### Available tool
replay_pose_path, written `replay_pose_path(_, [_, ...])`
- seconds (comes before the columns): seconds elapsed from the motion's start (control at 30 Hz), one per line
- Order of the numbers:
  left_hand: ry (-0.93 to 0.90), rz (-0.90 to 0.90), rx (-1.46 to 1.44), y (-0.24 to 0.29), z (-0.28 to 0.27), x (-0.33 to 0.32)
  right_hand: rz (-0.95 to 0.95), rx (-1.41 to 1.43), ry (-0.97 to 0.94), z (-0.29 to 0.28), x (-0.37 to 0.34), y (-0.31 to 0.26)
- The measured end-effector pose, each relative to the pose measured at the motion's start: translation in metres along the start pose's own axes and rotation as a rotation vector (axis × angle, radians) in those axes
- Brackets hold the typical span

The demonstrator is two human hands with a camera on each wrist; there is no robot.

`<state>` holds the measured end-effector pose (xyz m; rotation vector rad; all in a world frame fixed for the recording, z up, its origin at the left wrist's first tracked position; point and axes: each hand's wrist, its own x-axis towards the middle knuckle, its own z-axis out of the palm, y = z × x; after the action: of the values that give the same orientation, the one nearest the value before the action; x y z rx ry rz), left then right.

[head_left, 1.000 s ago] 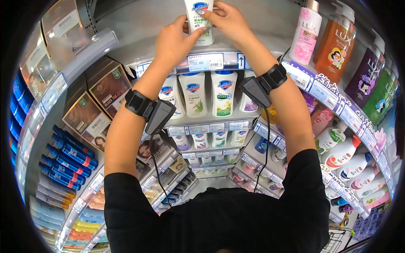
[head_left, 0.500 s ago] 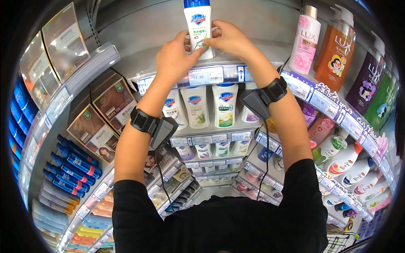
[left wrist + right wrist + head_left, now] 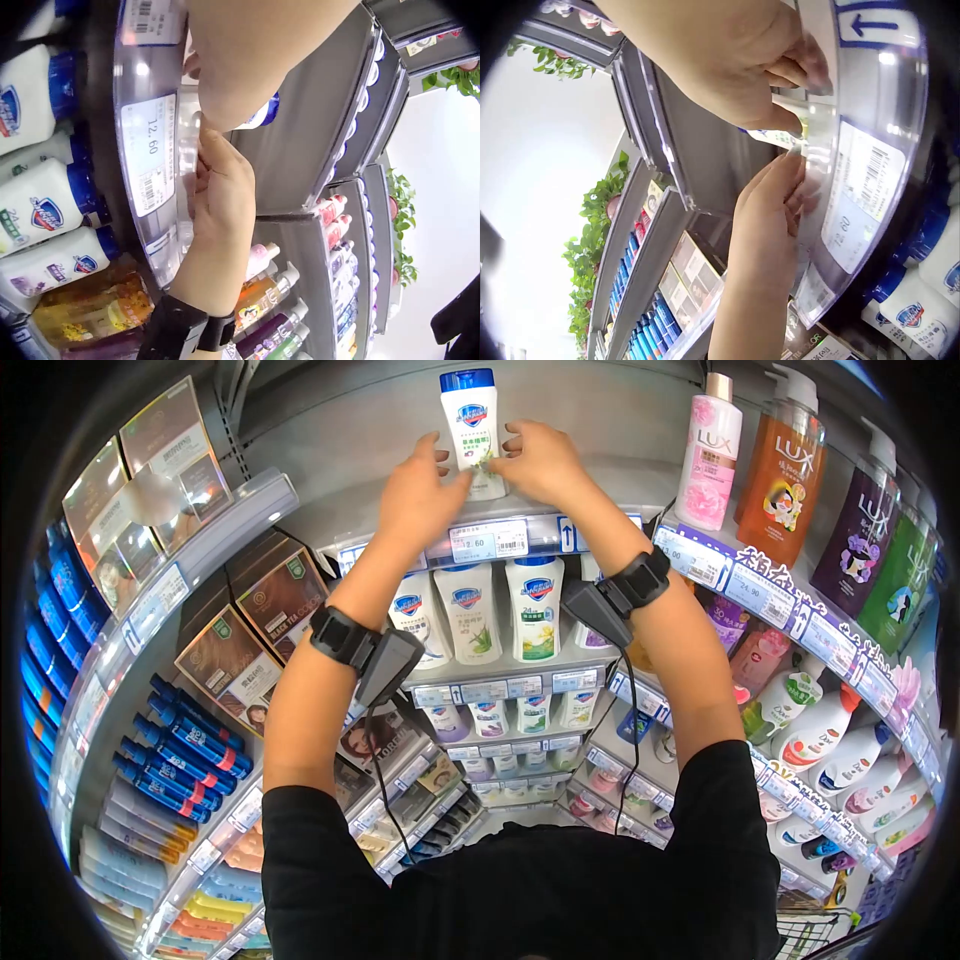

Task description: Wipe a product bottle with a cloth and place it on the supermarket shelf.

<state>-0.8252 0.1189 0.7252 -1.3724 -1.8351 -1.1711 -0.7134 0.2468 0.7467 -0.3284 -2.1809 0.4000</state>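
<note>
A white shampoo-shaped bottle (image 3: 470,425) with a blue cap and a Safeguard label stands upright on the top shelf, close behind its price strip. On its left side is my left hand (image 3: 418,488), fingers apart and thumb tip at the bottle's lower edge. My right hand (image 3: 545,463) is at the other side, with its thumb tip over the lower front of the label. Between the fingers of both hands and the bottle's sides some gap shows. In the right wrist view the two thumbs (image 3: 784,120) nearly meet before the bottle, hiding much of it.
The price strip (image 3: 490,540) runs along the shelf's front edge, under both wrists. More Safeguard bottles (image 3: 535,610) line the shelf below. Lux bottles (image 3: 710,455) stand to the right; boxes of hair colour (image 3: 285,600) and blue bottles (image 3: 185,745) fill the left shelves.
The bottle has gone from being held tilted by both hands to standing upright on the shelf. Both hands have loosened and spread slightly away from its sides.
</note>
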Motion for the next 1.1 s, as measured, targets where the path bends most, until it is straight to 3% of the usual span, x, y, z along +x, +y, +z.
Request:
replay_pose_path(0.07, [-0.085, -0.149, -0.177, 0.005, -0.012, 0.008, 0.051, 0.084, -0.038, -0.017, -0.005, -0.014])
replay_pose_path(0.2, [-0.375, -0.577, -0.823, 0.034, -0.034, 0.018, 0.233, 0.736, -0.358, -0.047, -0.008, -0.04])
replay_pose_path(0.27, [-0.451, -0.597, -0.898, 0.04, -0.035, 0.025, 0.337, 0.919, -0.409, -0.055, -0.018, -0.063])
replay_pose_path(0.3, [-0.459, -0.599, -0.91, 0.044, -0.036, 0.029, 0.461, 0.876, -0.397, -0.052, -0.013, -0.067])
replay_pose_path(0.37, [-0.499, -0.547, -0.938, 0.043, -0.033, 0.036, 0.515, 0.882, -0.408, -0.05, -0.006, -0.067])
replay_pose_path(0.47, [-0.393, -0.493, -0.93, 0.054, -0.027, 0.033, 0.543, 0.9, -0.414, -0.042, 0.009, -0.06])
replay_pose_path(0.57, [-0.48, -0.558, -0.98, 0.053, -0.025, 0.043, 0.541, 0.908, -0.398, -0.032, 0.027, -0.049])
replay_pose_path(0.67, [-0.388, -0.684, -0.953, 0.056, -0.016, 0.053, 0.534, 0.915, -0.371, -0.02, 0.04, -0.037])
replay_pose_path(0.77, [-0.349, -0.646, -0.868, 0.052, -0.004, 0.058, 0.534, 0.914, -0.353, -0.01, 0.05, -0.029])
replay_pose_path(0.87, [-0.425, -0.608, -0.887, 0.048, -0.008, 0.058, 0.554, 0.892, -0.333, -0.006, 0.054, -0.026])
replay_pose_path(1.07, [-0.476, -0.848, -0.774, 0.023, 0.003, 0.075, 0.685, 0.763, -0.308, -0.019, 0.045, -0.034])
replay_pose_path(1.1, [-0.491, -0.819, -0.793, 0.022, 0.004, 0.075, 0.693, 0.764, -0.324, -0.019, 0.046, -0.033])
